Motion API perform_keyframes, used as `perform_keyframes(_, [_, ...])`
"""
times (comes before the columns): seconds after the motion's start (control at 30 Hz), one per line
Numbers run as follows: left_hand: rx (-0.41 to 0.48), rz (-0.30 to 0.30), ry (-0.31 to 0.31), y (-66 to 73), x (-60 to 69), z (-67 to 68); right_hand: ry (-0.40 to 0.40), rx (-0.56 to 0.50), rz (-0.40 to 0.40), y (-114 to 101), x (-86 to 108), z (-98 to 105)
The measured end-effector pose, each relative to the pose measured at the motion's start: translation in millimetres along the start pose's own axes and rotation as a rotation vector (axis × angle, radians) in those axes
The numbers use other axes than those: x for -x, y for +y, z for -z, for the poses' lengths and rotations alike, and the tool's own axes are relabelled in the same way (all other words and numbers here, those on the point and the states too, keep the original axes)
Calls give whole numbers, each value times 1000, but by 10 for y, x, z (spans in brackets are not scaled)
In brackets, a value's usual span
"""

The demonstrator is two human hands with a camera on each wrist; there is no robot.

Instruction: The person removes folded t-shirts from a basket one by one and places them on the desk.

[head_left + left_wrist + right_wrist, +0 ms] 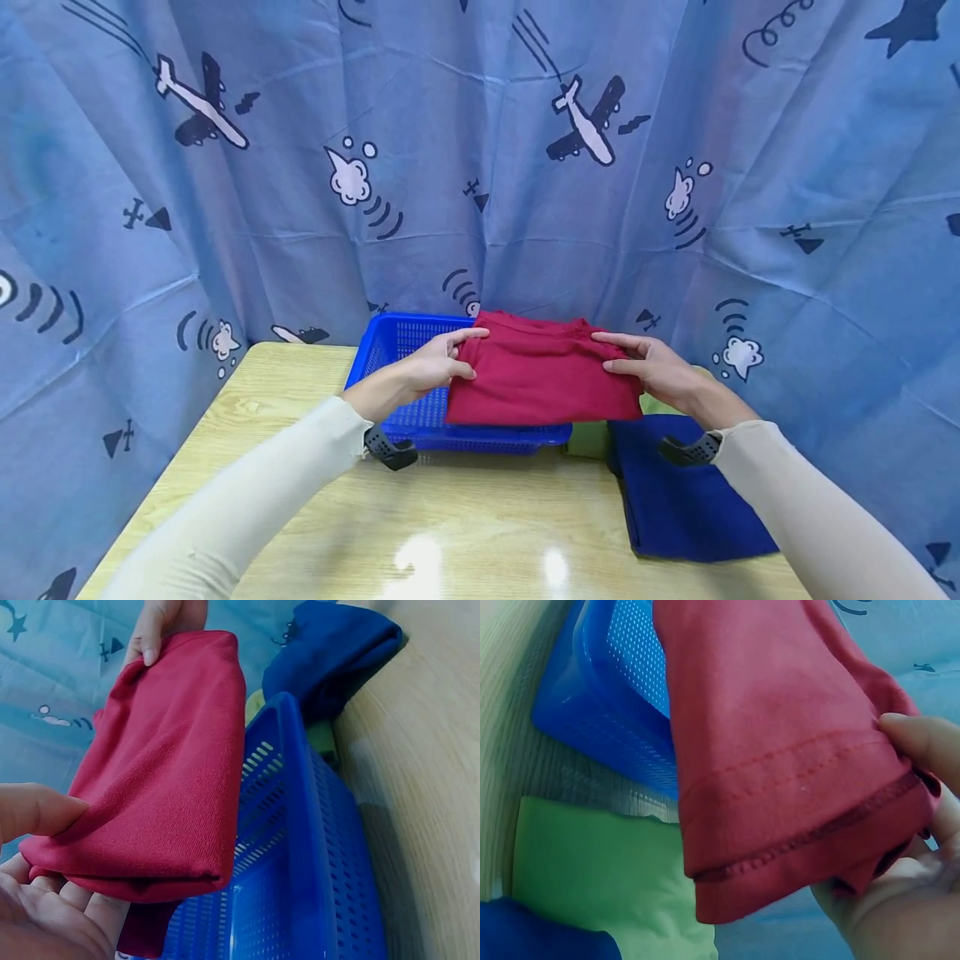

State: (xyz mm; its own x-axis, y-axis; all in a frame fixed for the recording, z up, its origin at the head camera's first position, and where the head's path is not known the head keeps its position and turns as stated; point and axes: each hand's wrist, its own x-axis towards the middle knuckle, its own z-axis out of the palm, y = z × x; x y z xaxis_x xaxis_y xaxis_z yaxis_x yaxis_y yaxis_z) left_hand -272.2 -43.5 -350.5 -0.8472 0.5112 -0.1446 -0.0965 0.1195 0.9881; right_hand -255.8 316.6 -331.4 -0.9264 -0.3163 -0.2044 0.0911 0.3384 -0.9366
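Note:
A folded red garment (543, 375) hangs in the air over the blue plastic basket (405, 433), held level between both hands. My left hand (438, 362) pinches its left end, thumb on top and fingers beneath, as the left wrist view shows. At the opposite end my right hand (656, 371) grips the cloth the same way; stitched hems (802, 780) show there in the right wrist view. The inside of the basket is partly covered by the garment.
Right of the basket lies a folded green cloth (592, 862), with a folded dark blue cloth (690, 508) in front of it. All stand on a light wooden table (300, 517). A blue patterned curtain (450, 167) hangs behind and at the sides.

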Motion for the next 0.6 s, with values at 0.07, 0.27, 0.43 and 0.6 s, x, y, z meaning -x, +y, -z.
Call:
perform_keyframes(0.07, [-17, 5, -4, 10, 2, -33, 0, -8, -6, 14, 30, 26])
perform_keyframes(0.27, [-33, -15, -17, 41, -26, -140, -4, -11, 14, 56, 110, 123])
perform_keyframes(0.43, [-1, -28, -27, 14, -63, -258, 9, 12, 4, 135, 174, 205])
perform_keyframes(0.6, [30, -27, -25, -12, -97, -360, 16, 22, -5, 185, 221, 276])
